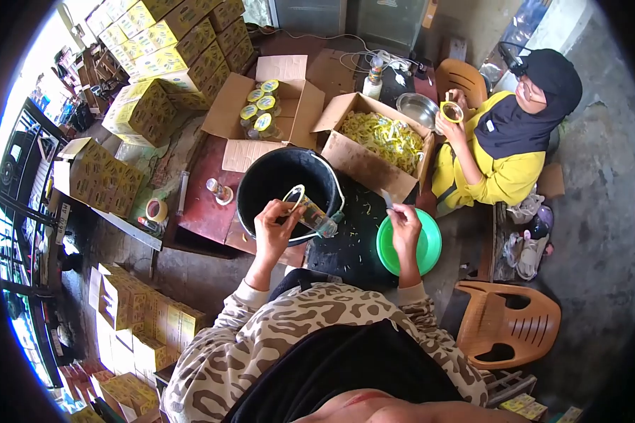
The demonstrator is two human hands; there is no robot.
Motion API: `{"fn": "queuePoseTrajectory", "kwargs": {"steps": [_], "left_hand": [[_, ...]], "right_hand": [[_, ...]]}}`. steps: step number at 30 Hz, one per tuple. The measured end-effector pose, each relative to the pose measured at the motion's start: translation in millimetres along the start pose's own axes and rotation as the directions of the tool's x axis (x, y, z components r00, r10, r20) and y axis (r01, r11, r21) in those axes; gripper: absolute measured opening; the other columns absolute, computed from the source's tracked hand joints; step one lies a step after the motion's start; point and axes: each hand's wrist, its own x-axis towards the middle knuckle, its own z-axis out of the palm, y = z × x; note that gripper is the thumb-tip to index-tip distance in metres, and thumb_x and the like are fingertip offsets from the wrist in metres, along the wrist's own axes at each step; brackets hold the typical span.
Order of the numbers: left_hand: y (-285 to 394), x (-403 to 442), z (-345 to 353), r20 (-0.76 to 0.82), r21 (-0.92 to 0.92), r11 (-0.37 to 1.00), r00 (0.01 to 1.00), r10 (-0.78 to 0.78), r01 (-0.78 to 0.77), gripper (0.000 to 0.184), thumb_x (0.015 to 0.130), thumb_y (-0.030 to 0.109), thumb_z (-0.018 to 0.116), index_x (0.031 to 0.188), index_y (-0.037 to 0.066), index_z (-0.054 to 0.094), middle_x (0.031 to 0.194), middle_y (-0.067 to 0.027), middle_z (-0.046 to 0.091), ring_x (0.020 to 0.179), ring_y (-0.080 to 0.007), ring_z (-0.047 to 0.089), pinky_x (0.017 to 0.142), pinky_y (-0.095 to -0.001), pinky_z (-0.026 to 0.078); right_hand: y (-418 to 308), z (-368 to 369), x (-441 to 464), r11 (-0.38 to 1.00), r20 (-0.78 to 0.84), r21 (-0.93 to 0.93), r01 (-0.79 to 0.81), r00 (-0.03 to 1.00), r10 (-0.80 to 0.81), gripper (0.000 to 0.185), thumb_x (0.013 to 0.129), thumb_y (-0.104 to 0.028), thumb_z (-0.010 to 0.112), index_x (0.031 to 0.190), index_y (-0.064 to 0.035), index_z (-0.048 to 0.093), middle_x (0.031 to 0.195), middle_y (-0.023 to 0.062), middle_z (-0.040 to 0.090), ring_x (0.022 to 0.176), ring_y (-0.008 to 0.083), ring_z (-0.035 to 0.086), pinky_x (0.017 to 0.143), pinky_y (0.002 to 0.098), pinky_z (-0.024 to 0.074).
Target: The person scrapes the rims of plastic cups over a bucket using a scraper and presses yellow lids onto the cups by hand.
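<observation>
My left hand [275, 227] grips a clear plastic jar [316, 217] near its open, pale-rimmed mouth; the jar lies tilted over the front right side of a black bucket [254, 185]. Pinched in my right hand [404, 222] is a small flat strip [387, 199], pale or metallic, too small to name. That hand is above a green bowl [431, 243]. Behind it stands a cardboard box [372, 168] filled with yellow-green shreds [384, 139]. Another open box [300, 127] holds several jars with yellow lids [263, 121].
A co-worker in yellow [508, 169] holds a jar at the right, beside a metal bowl [418, 109]. A small bottle [220, 192] stands left of the bucket. Stacked yellow cartons [169, 53] rise at the back left. An orange chair [473, 324] is at the lower right.
</observation>
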Motion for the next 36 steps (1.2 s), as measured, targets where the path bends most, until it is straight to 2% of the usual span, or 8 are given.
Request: {"fn": "queuePoseTrajectory", "kwargs": {"steps": [4, 6, 9, 14, 23, 24, 29, 36], "left_hand": [[9.9, 12.1, -18.7, 0.000, 0.200, 0.962, 0.982, 0.187, -0.183, 0.011, 0.081, 0.002, 0.079, 0.089, 0.003, 0.072, 0.081, -0.0080, 0.067, 0.072, -0.0175, 0.063, 0.067, -0.0290, 0.050], [8.3, 17.8, -23.9, 0.001, 0.244, 0.938, 0.968, 0.252, -0.245, 0.014, 0.076, 0.003, 0.080, 0.088, 0.006, 0.072, 0.082, -0.0089, 0.066, 0.076, -0.0286, 0.060, 0.067, -0.0381, 0.050], [2.3, 25.7, -33.8, 0.030, 0.285, 0.912, 0.954, 0.299, -0.295, 0.017, 0.074, 0.004, 0.079, 0.089, 0.007, 0.072, 0.082, -0.0068, 0.065, 0.079, -0.0272, 0.060, 0.068, -0.0374, 0.051], [-8.2, 39.3, -49.7, 0.081, 0.306, 0.885, 0.936, 0.343, -0.351, 0.019, 0.074, 0.006, 0.078, 0.091, 0.008, 0.072, 0.080, -0.0046, 0.064, 0.078, -0.0260, 0.059, 0.071, -0.0371, 0.051], [-32.6, 52.6, -65.3, 0.123, 0.302, 0.871, 0.922, 0.368, -0.388, 0.015, 0.078, 0.015, 0.079, 0.090, 0.011, 0.073, 0.078, -0.0033, 0.062, 0.076, -0.0251, 0.058, 0.068, -0.0387, 0.046], [-34.9, 53.8, -65.4, 0.130, 0.293, 0.874, 0.922, 0.365, -0.388, 0.014, 0.079, 0.016, 0.079, 0.090, 0.010, 0.073, 0.078, -0.0035, 0.062, 0.075, -0.0252, 0.058, 0.068, -0.0389, 0.046], [-44.0, 58.5, -74.8, 0.223, 0.134, 0.902, 0.900, 0.376, -0.410, 0.021, 0.079, 0.003, 0.074, 0.100, 0.004, 0.070, 0.084, -0.0110, 0.063, 0.078, -0.0308, 0.060, 0.072, -0.0403, 0.050], [-71.9, 57.5, -77.8, 0.325, 0.040, 0.917, 0.873, 0.363, -0.397, 0.017, 0.081, 0.002, 0.074, 0.096, 0.001, 0.067, 0.089, -0.0128, 0.065, 0.081, -0.0327, 0.061, 0.073, -0.0426, 0.050]], "right_hand": [[-92.4, 53.9, 0.9, 0.983, 0.107, 0.038, 0.181, 0.977, -0.184, 0.016, 0.085, 0.001, 0.074, 0.100, -0.0023, 0.070, 0.087, 0.0077, 0.065, 0.071, 0.0160, 0.061, 0.064, 0.0285, 0.0495], [-122.6, 75.5, -2.1, 0.964, 0.147, 0.019, 0.267, 0.953, -0.267, 0.015, 0.084, 0.004, 0.071, 0.098, -0.0027, 0.070, 0.088, 0.0107, 0.065, 0.075, 0.0231, 0.064, 0.066, 0.0325, 0.0507], [-146.6, 104.0, -7.9, 0.920, 0.151, -0.021, 0.391, 0.911, -0.384, 0.018, 0.080, 0.005, 0.072, 0.095, -0.0048, 0.071, 0.087, 0.0098, 0.065, 0.078, 0.0273, 0.064, 0.069, 0.0363, 0.0516], [-159.4, 138.8, -21.8, 0.866, 0.154, -0.124, 0.485, 0.871, -0.466, 0.023, 0.078, 0.004, 0.075, 0.097, -0.0074, 0.071, 0.082, 0.0065, 0.061, 0.074, 0.0242, 0.062, 0.063, 0.0366, 0.0515], [-172.4, 171.1, -32.9, 0.811, 0.141, -0.290, 0.508, 0.861, -0.489, 0.016, 0.078, 0.002, 0.077, 0.087, -0.0064, 0.066, 0.079, 0.0062, 0.058, 0.070, 0.0248, 0.060, 0.060, 0.0372, 0.0486], [-167.1, 172.0, -35.1, 0.807, 0.170, -0.305, 0.506, 0.862, -0.477, 0.022, 0.078, 0.000, 0.073, 0.098, -0.0071, 0.070, 0.082, 0.0061, 0.058, 0.075, 0.0250, 0.061, 0.063, 0.0379, 0.0506], [-160.8, 186.7, -42.1, 0.875, 0.081, -0.292, 0.386, 0.922, -0.380, 0.017, 0.079, 0.000, 0.073, 0.095, -0.0053, 0.069, 0.080, 0.0089, 0.059, 0.074, 0.0282, 0.062, 0.064, 0.0393, 0.0505], [-150.5, 194.4, -57.5, 0.887, 0.023, -0.353, 0.298, 0.950, -0.310, 0.016, 0.079, 0.005, 0.074, 0.092, -0.0033, 0.070, 0.079, 0.0104, 0.060, 0.071, 0.0278, 0.062, 0.061, 0.0366, 0.0491]]}}
